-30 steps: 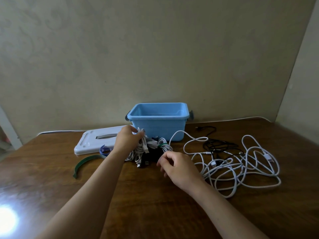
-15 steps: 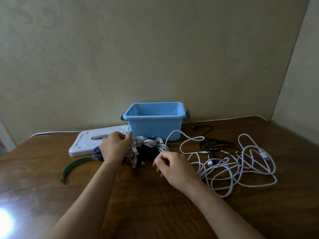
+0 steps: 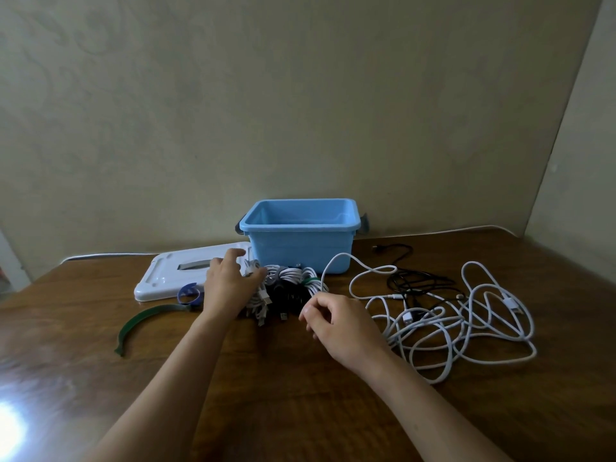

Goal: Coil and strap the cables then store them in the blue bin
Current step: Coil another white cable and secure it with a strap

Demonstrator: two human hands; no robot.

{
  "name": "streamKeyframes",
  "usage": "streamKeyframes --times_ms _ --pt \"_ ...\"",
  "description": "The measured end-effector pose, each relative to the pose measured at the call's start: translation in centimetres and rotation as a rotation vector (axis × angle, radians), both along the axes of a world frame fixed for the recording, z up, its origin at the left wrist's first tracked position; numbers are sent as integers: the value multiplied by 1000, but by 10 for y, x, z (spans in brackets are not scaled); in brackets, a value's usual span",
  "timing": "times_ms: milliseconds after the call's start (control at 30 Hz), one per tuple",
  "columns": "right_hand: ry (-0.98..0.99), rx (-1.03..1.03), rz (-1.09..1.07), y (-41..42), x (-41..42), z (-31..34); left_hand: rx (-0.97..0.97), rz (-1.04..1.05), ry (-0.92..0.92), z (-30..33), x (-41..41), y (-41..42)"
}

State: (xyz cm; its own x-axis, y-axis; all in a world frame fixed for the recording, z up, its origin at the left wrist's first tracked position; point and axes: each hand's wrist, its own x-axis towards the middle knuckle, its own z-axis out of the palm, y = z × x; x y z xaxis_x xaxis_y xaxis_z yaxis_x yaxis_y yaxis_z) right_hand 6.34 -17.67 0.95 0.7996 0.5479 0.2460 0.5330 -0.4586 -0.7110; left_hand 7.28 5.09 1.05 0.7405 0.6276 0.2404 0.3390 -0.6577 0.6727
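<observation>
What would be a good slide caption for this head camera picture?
Left hand on bundled cables before the blue bin; loose white cable waits.

Glossy wooden table [image 3: 300,411], smooth plastic blue bin [image 3: 300,251]

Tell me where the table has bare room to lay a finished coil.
Bare wood lies in front of the green strap, toward the table's near edge between the forearms, and at the far right corner beyond the loose white cables. Crowded: the strip before the blue bin, with strapped bundles, lid and both hands.
</observation>
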Motion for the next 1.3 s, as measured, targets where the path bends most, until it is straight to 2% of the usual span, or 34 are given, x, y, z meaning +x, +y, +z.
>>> streamKeyframes --times_ms 133,333,400,500,567,767,867,967,1100,1200,1300 --pt "-138 -3 -29 0 1 0 88 -63 -45 8 -10 -4" --pt "-415 -165 -166 -8 9 5 141 -251 -227 19 -48 -14" --pt "-416 -261 -216 -12 12 4 94 -311 -220 16 -65 -18" --pt "-307 -523 -263 -14 15 0 21 -352 -182 2 -82 -20" --pt "-260 -622 -263 -14 16 -1 18 -362 -167 -4 -85 -20" --pt "-334 -503 -178 -11 11 5 85 -441 -117 -6 -80 -27" --pt "-374 -287 -139 -12 7 12 55 -493 -134 -4 -80 -35" --pt "-261 -7 -40 -12 0 21 37 -580 -120 -1 -81 -44" --pt "-37 198 180 -14 -10 28 28 -642 -143 -1 -80 -50" --pt "24 152 328 -15 -16 31 -15 -690 -215 -2 -80 -46" --pt "48 -11 407 -13 -20 32 52 -747 -197 -1 -79 -45"
